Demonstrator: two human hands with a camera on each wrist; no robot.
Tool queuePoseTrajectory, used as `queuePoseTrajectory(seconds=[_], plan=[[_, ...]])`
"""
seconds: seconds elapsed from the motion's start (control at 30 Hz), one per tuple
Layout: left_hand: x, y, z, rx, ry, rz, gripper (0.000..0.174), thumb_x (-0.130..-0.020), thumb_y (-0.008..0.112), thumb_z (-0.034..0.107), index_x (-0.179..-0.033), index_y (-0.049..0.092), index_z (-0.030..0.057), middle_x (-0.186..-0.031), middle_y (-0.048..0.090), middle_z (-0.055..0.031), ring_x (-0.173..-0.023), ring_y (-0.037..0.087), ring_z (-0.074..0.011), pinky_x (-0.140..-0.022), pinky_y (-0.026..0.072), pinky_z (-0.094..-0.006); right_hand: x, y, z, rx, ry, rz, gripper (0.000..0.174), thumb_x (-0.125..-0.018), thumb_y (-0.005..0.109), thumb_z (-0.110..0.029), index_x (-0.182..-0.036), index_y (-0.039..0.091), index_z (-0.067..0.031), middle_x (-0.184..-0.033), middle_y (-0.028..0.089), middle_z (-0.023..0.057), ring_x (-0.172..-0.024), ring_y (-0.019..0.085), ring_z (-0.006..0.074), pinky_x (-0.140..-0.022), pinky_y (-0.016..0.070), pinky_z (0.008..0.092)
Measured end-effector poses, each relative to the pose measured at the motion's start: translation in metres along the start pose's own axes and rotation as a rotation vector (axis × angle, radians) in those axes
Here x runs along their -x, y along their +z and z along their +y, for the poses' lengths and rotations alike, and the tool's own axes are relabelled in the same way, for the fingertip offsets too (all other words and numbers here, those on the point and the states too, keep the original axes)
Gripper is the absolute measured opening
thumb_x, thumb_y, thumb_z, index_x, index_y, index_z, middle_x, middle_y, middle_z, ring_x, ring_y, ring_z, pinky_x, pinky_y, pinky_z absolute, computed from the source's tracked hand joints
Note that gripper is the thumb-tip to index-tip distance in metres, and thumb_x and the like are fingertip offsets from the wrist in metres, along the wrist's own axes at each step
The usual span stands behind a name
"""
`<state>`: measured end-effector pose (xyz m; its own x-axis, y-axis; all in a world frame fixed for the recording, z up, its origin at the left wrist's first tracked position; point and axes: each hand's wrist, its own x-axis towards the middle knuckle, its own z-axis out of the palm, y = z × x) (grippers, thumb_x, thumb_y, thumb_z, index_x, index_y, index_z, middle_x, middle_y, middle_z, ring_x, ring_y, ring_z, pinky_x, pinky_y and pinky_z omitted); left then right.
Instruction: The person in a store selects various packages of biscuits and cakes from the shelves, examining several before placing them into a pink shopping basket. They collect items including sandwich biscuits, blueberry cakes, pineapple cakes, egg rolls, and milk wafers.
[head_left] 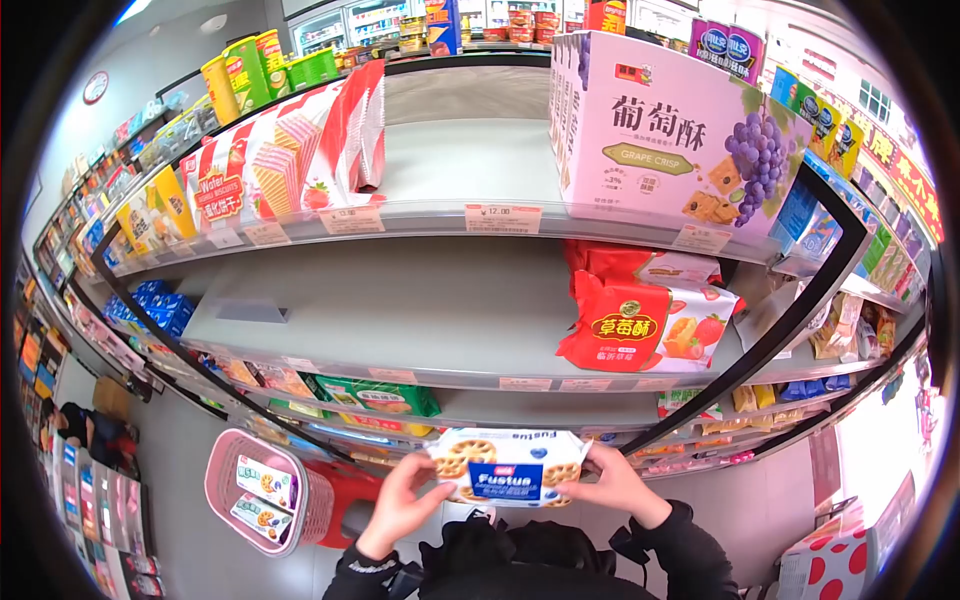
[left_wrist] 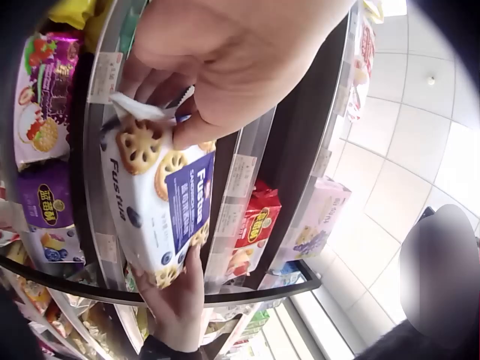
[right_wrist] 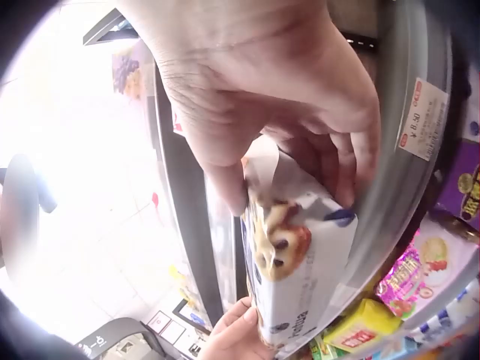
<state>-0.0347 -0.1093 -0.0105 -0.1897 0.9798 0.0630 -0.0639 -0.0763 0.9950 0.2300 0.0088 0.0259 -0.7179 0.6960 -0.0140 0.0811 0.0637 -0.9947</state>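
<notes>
A white and blue pack of Fustua sandwich biscuits (head_left: 508, 468) is held level between both hands, in front of the lower shelves. My left hand (head_left: 408, 500) grips its left end, thumb on the printed front. At the other end my right hand (head_left: 618, 485) pinches the wrapper, thumb on the front too. In the left wrist view the biscuit pack (left_wrist: 159, 196) shows its printed face and one side, with the left thumb pressed near a crimped end. The right wrist view shows the right hand (right_wrist: 277, 112) curled over the other end of the biscuit pack (right_wrist: 289, 247).
A pink basket (head_left: 322, 500) with two biscuit packs stands on the floor at left. On the middle shelf (head_left: 430, 300) sit red strawberry crisp bags (head_left: 640, 320). Above are wafer bags (head_left: 285, 160) and a grape crisp box (head_left: 680, 130). A black frame bar (head_left: 760, 350) crosses the shelf at right.
</notes>
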Motion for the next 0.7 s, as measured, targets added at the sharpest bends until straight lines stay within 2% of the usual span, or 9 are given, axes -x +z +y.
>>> queuePoseTrajectory(seconds=[0.1, 0.17, 0.23, 0.3, 0.37, 0.5, 0.57, 0.63, 0.7], plan=[[0.002, -0.015, 0.049, -0.018, 0.155, 0.006, 0.029, -0.071, 0.063, -0.006, -0.096, 0.049, -0.0007, -0.113, 0.047, -0.0128, -0.11, 0.045, -0.022, -0.092, 0.0367, -0.0358, -0.007, 0.009, -0.03, 0.129, -0.143, 0.032, 0.053, -0.066, 0.073, -0.016, -0.11, 0.051, 0.001, -0.107, 0.052, 0.0121, -0.103, 0.05, 0.0197, -0.086, 0.0393, 0.0306], [-0.013, -0.014, 0.082, -0.105, 0.315, 0.055, 0.031, -0.072, 0.061, -0.005, -0.1, 0.049, -0.0013, -0.114, 0.046, -0.0137, -0.111, 0.044, -0.0234, -0.093, 0.0345, -0.035, -0.02, 0.01, -0.062, 0.322, -0.428, 0.186, 0.051, -0.065, 0.073, -0.014, -0.109, 0.052, 0.0006, -0.108, 0.049, 0.0115, -0.104, 0.049, 0.021, -0.086, 0.0388, 0.0313], [-0.035, -0.019, 0.1, -0.175, 0.425, 0.061, 0.033, -0.074, 0.057, -0.006, -0.106, 0.046, -0.0034, -0.113, 0.047, -0.0129, -0.108, 0.046, -0.0211, -0.093, 0.0342, -0.0325, -0.037, 0.005, -0.079, 0.353, -0.452, 0.224, 0.053, -0.065, 0.072, -0.009, -0.112, 0.049, 0.0006, -0.109, 0.048, 0.0093, -0.103, 0.049, 0.0196, -0.086, 0.039, 0.0303], [-0.06, -0.014, 0.114, -0.111, 0.461, 0.073, 0.029, -0.078, 0.053, -0.007, -0.105, 0.042, -0.0029, -0.111, 0.047, -0.0106, -0.105, 0.046, -0.0176, -0.092, 0.0339, -0.0305, -0.06, 0.009, -0.087, 0.005, -0.449, 0.287, 0.058, -0.065, 0.07, -0.004, -0.116, 0.043, 0.0013, -0.11, 0.049, 0.0085, -0.102, 0.049, 0.0184, -0.087, 0.0391, 0.0295], [-0.088, -0.018, 0.11, -0.089, 0.525, 0.061, 0.026, -0.079, 0.053, -0.006, -0.102, 0.042, -0.0021, -0.11, 0.047, -0.0101, -0.104, 0.045, -0.0157, -0.093, 0.0328, -0.0286, -0.078, 0.009, -0.098, -0.108, -0.514, 0.378, 0.059, -0.069, 0.067, -0.001, -0.118, 0.036, 0.0029, -0.108, 0.05, 0.011, -0.103, 0.05, 0.0177, -0.088, 0.0392, 0.0292], [-0.124, -0.017, 0.092, -0.086, 0.523, 0.033, 0.023, -0.08, 0.052, -0.003, -0.101, 0.042, -0.0015, -0.104, 0.047, -0.0081, -0.102, 0.046, -0.014, -0.091, 0.0331, -0.0263, -0.095, 0.001, -0.084, 0.042, -0.492, 0.425, 0.052, -0.074, 0.062, 0.0, -0.118, 0.035, 0.0045, -0.108, 0.051, 0.0141, -0.102, 0.051, 0.0183, -0.088, 0.0397, 0.029], [-0.134, -0.018, 0.084, -0.316, 0.493, 0.073, 0.023, -0.08, 0.053, 0.001, -0.101, 0.043, -0.0023, -0.101, 0.048, -0.0092, -0.101, 0.046, -0.0148, -0.089, 0.0345, -0.0263, -0.097, -0.001, -0.073, 0.048, -0.471, 0.441, 0.052, -0.076, 0.059, 0.0, -0.121, 0.034, 0.0057, -0.111, 0.051, 0.0153, -0.105, 0.05, 0.0192, -0.089, 0.0395, 0.0295], [-0.135, -0.016, 0.089, -0.375, 0.491, 0.072, 0.026, -0.079, 0.054, 0.006, -0.101, 0.044, -0.0028, -0.103, 0.05, -0.0127, -0.102, 0.047, -0.0187, -0.088, 0.0352, -0.0282, -0.091, -0.002, -0.076, 0.033, -0.439, 0.417, 0.052, -0.078, 0.057, 0.0, -0.123, 0.032, 0.0063, -0.115, 0.049, 0.0164, -0.106, 0.05, 0.0201, -0.09, 0.0393, 0.03], [-0.132, -0.009, 0.096, -0.528, 0.602, 0.11, 0.027, -0.078, 0.055, 0.008, -0.1, 0.045, -0.0026, -0.107, 0.049, -0.0159, -0.103, 0.048, -0.0235, -0.089, 0.035, -0.0308, -0.085, -0.004, -0.076, 0.052, -0.433, 0.405, 0.052, -0.079, 0.056, -0.002, -0.124, 0.032, 0.0056, -0.117, 0.048, 0.0148, -0.106, 0.05, 0.0196, -0.09, 0.0391, 0.0302]])
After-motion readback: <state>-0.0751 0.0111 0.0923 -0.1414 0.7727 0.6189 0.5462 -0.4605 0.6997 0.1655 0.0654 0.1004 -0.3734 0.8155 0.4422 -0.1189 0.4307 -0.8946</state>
